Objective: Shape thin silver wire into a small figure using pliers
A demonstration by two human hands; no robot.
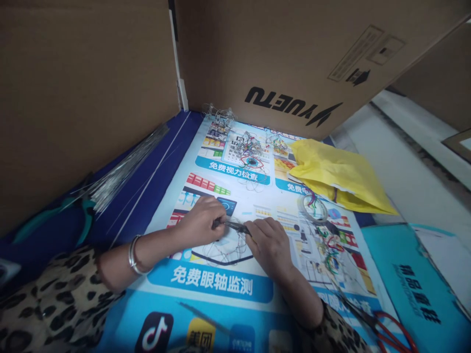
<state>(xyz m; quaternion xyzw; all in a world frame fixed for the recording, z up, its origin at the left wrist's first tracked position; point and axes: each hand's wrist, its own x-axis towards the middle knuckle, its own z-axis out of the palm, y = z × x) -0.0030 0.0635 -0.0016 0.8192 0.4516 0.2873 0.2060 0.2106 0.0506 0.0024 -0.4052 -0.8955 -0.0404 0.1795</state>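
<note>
My left hand (204, 220) and my right hand (270, 245) meet over the middle of the printed sheet. Both are closed on opposite ends of a slim dark tool with a metallic middle (233, 225); its exact kind is unclear. Below it hangs or lies a tangle of thin wire (231, 250), and I cannot tell whether the tool touches it. Fingers hide both ends of the tool.
Teal-handled pliers (88, 220) and a bundle of straight wires (123, 171) lie left. Wire tangles (250, 144) sit at the back. Rightward are a yellow bag (338, 171), a round roll (313, 210), coloured wires (333, 250) and red-handled scissors (393, 328). Cardboard (221, 59) stands behind.
</note>
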